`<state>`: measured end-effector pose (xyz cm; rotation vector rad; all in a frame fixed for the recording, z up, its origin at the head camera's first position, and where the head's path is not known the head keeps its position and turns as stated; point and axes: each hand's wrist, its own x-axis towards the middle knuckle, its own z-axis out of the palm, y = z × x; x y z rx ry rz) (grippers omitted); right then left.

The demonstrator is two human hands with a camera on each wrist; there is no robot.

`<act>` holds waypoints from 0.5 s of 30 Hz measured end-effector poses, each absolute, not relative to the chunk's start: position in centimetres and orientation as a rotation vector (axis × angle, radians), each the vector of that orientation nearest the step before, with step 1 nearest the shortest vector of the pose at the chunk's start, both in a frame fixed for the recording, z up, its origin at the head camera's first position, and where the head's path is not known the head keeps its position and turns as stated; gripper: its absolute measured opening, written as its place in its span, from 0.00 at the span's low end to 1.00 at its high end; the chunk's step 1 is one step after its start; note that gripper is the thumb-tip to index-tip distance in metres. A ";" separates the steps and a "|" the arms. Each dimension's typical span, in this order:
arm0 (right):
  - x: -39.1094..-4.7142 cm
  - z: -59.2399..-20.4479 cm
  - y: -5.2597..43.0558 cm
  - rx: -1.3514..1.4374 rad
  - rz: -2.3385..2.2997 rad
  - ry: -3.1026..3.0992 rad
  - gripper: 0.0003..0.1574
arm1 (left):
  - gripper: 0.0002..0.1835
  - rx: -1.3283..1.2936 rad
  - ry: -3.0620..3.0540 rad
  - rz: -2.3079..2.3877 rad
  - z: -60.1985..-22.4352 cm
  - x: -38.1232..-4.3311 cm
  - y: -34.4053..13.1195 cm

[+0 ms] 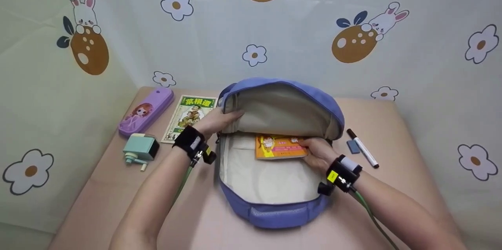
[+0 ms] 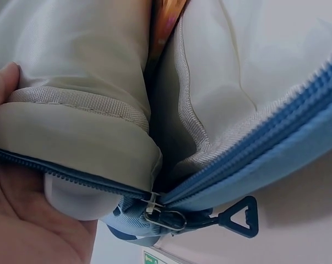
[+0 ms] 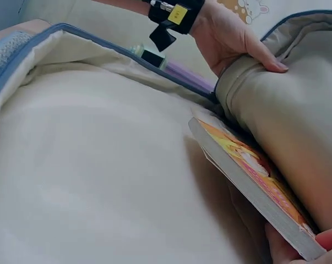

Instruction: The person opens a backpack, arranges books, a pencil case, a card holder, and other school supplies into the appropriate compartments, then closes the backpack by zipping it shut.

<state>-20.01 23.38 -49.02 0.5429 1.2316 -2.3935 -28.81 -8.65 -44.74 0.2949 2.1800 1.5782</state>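
A blue backpack (image 1: 278, 216) lies unzipped, its front flap (image 1: 280, 113) raised and its pale lining showing. My left hand (image 1: 217, 120) grips the flap's left edge, thumb on the lining and fingers outside, as the left wrist view shows beside the zipper pull (image 2: 240, 217). In my right hand (image 1: 317, 151) is an orange and yellow book (image 1: 280, 148), pinched at its right end. The book is inside the bag, its far part beneath the flap. In the right wrist view the book's page edge (image 3: 254, 192) faces the camera, with thumb and fingers on either side.
Left of the bag are a green-covered booklet (image 1: 184, 118), a purple pencil case (image 1: 147, 111) and a teal pencil sharpener (image 1: 140, 147). A marker (image 1: 364, 150) and a small blue eraser (image 1: 353, 147) lie to the right. Patterned curtain (image 1: 219, 26) surrounds the table (image 1: 102, 199).
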 end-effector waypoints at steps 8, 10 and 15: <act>-19.0 -48.3 24.6 0.473 -2.361 1.221 0.28 | 0.40 0.294 2.172 1.583 -45.0 -28.9 -8.6; -18.2 -47.7 25.5 0.426 -2.333 1.256 0.24 | 0.41 0.311 2.169 1.585 -45.1 -28.9 -8.6; -16.2 -46.6 28.5 0.299 -2.268 1.370 0.32 | 0.41 0.337 2.172 1.588 -45.4 -29.0 -8.7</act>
